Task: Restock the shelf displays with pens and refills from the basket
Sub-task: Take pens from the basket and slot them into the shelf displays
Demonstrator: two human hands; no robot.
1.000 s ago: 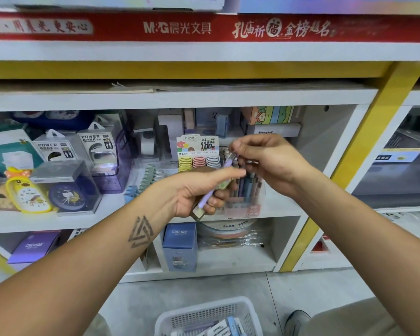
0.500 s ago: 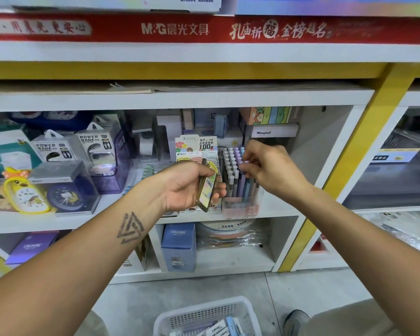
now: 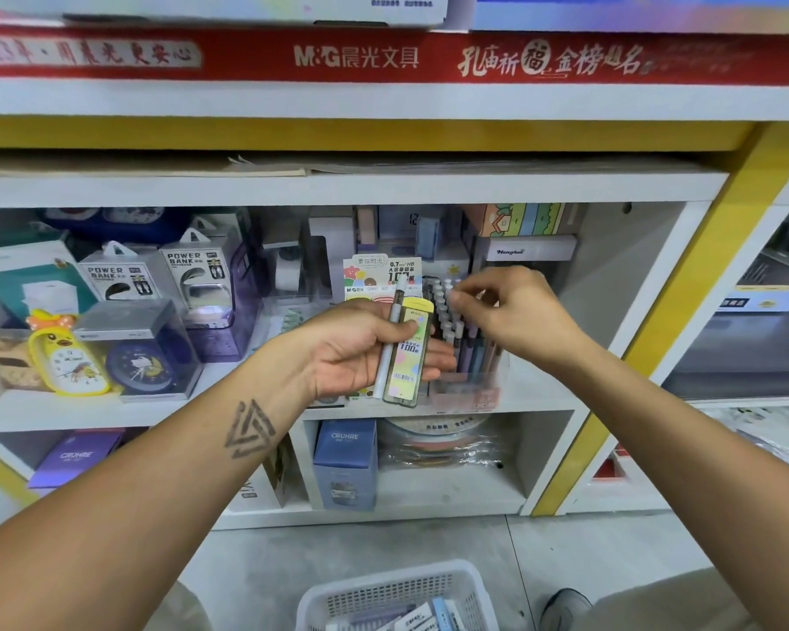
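Left hand [image 3: 361, 352] grips pen [image 3: 390, 352] and refill pack [image 3: 408, 357] | right hand [image 3: 515, 311] pinches at pens in holder [image 3: 468, 384] | basket [image 3: 383, 598] part full, restocking looks midway

White shelving unit [image 3: 383, 189] with yellow trim, red banner [image 3: 383, 56] with white lettering across the upper shelf edge, yellow upright post [image 3: 684, 284] dividing the bays, grey concrete floor [image 3: 383, 553] below, even indoor light
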